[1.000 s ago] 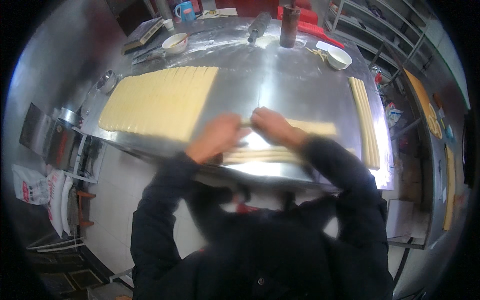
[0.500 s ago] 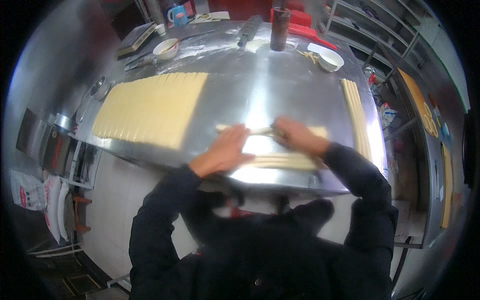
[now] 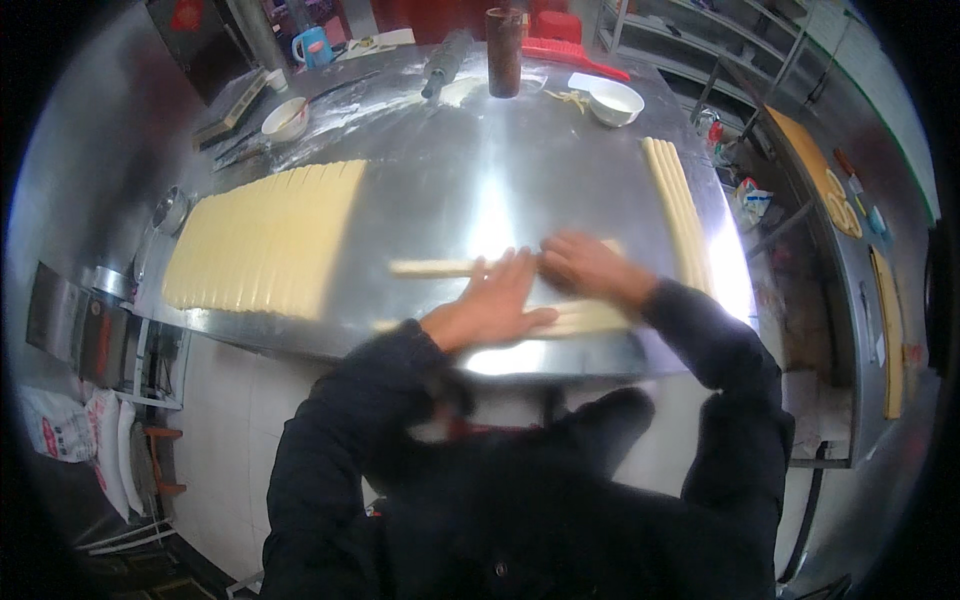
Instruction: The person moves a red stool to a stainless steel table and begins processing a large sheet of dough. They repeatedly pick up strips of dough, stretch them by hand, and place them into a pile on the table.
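Note:
On the steel table (image 3: 420,200), my left hand (image 3: 485,305) lies flat over a pale dough strip (image 3: 425,269), fingers stretched out. My right hand (image 3: 590,270) has curled fingers on that strip, farther right; it is slightly blurred and partly hides the dough. Several rolled strips (image 3: 590,318) lie along the front edge, partly under my left hand. A wide dough sheet (image 3: 260,235) cut into narrow bands rests at the left. Another bundle of strips (image 3: 675,210) runs along the right side of the table.
At the back stand white bowls (image 3: 616,97), a dark upright cylinder (image 3: 505,55), a rolling pin (image 3: 446,65), a red brush (image 3: 575,60) and a blue jug (image 3: 315,48). A side counter (image 3: 870,330) is at the right, shelving (image 3: 700,40) behind, sacks (image 3: 105,450) at lower left.
My left hand has flattened and moved rightward along the strip, whose left end now shows extended beyond it. My right hand has shifted down and right. The whole view has drifted slightly.

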A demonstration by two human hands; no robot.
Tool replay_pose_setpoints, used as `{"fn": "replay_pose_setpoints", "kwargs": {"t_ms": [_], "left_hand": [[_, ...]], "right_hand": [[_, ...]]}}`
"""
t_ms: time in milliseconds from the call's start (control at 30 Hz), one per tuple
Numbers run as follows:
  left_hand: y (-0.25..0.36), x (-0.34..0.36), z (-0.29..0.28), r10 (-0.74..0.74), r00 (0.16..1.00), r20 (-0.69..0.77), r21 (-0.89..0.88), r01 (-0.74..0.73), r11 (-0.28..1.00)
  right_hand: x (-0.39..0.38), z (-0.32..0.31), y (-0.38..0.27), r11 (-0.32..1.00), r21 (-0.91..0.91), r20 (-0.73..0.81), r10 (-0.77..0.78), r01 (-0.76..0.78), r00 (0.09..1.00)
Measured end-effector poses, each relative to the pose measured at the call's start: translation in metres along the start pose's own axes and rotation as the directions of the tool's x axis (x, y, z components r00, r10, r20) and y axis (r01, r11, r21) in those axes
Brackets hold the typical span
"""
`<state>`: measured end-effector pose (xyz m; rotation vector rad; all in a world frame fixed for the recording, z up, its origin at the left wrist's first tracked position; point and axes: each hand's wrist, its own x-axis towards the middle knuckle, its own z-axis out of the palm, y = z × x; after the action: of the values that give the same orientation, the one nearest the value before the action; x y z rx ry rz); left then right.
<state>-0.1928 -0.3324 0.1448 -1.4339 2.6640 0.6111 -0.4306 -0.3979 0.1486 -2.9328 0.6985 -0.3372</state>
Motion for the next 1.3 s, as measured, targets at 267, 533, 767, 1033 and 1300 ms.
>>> {"fn": "replay_pose_setpoints", "kwargs": {"t_ms": [267, 533, 767, 1033, 1300], "left_hand": [[0.024, 0.029, 0.013, 0.026, 1.0, -0.013, 0.049, -0.026, 0.998], [0.057, 0.055, 0.01, 0.007, 1.0, 0.026, 0.046, -0.009, 0.999], [0.066, 0.062, 0.017, 0.1, 0.995, 0.017, 0.008, -0.1, 0.995], [0.066, 0.063, 0.005, 0.122, 0.992, 0.022, 0.008, -0.122, 0.992], [-0.089, -0.022, -0.007, -0.133, 0.961, -0.242, 0.072, 0.154, 0.985]], "right_hand": [[-0.032, -0.025, 0.009, 0.999, 0.043, 0.023, 0.03, -0.031, 0.999], [-0.074, -0.021, 0.035, 0.997, -0.034, 0.06, 0.069, -0.067, 0.996], [-0.125, -0.018, 0.052, 0.971, 0.014, 0.007, 0.24, -0.241, 0.971], [-0.132, -0.024, 0.04, 0.973, -0.188, -0.022, 0.133, -0.134, 0.991], [-0.071, -0.04, 0.003, 0.793, 0.095, 0.161, 0.584, -0.601, 0.796]]}}
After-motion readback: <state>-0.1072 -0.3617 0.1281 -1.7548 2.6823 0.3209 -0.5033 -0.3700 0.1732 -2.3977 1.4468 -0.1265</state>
